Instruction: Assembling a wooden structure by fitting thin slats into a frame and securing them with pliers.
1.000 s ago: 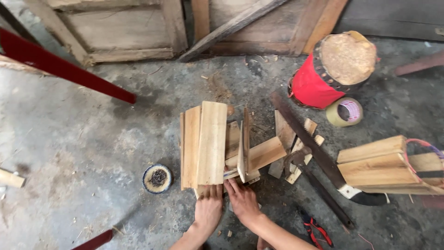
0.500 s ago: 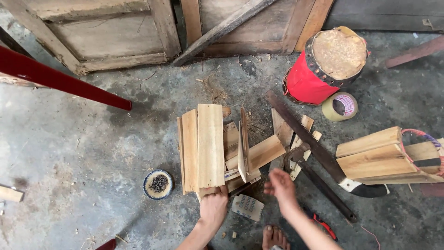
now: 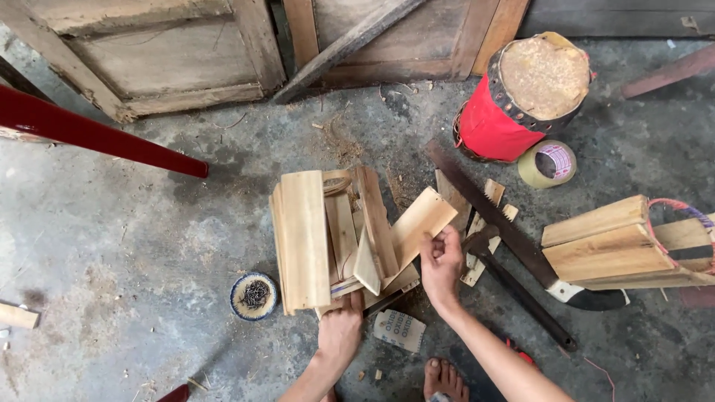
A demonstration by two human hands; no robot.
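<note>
A pile of pale wooden boards [image 3: 304,237] lies on the concrete floor in the head view. My left hand [image 3: 341,327] grips the near end of the pile, fingers wrapped on the boards' lower edge. My right hand [image 3: 442,262] has its fingers curled around the near end of a slanted board [image 3: 423,217] on the pile's right side. A narrow upright board [image 3: 375,217] stands on edge in the middle of the pile.
A hand saw [image 3: 506,227] and a dark hammer [image 3: 514,286] lie right of the pile. A red stool [image 3: 521,97], a tape roll [image 3: 547,164], stacked planks [image 3: 611,242], a small dish of nails [image 3: 254,295] and a sandpaper piece [image 3: 400,330] are around. My bare foot [image 3: 443,378] is below.
My right hand left the pile's near end, swung out to the right, then came up and closed on the slanted board. My left hand stayed on the pile.
</note>
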